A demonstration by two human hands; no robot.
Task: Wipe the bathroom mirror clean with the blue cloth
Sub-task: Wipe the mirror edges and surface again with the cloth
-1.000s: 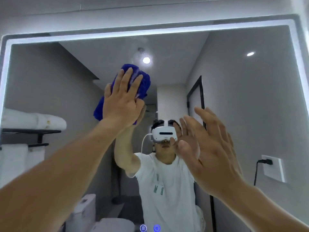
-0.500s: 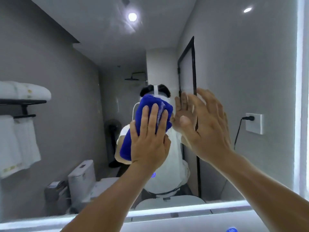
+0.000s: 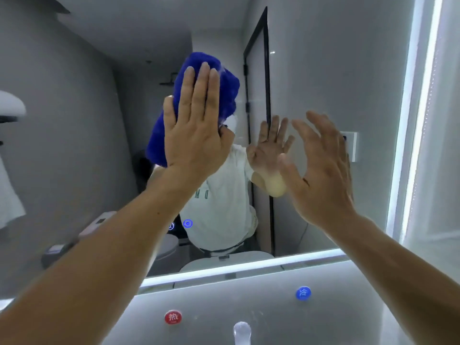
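Left hand (image 3: 196, 135) flat, pressing blue cloth (image 3: 224, 88) on mirror (image 3: 74, 120).
Right hand (image 3: 321, 170) released, fingers spread, holding nothing.

"热" on the red cap (image 3: 173, 317), "冷" on the blue cap (image 3: 303, 293)

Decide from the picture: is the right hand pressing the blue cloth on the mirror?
No, the left hand presses the blue cloth to the mirror; the right hand is open and holds nothing.
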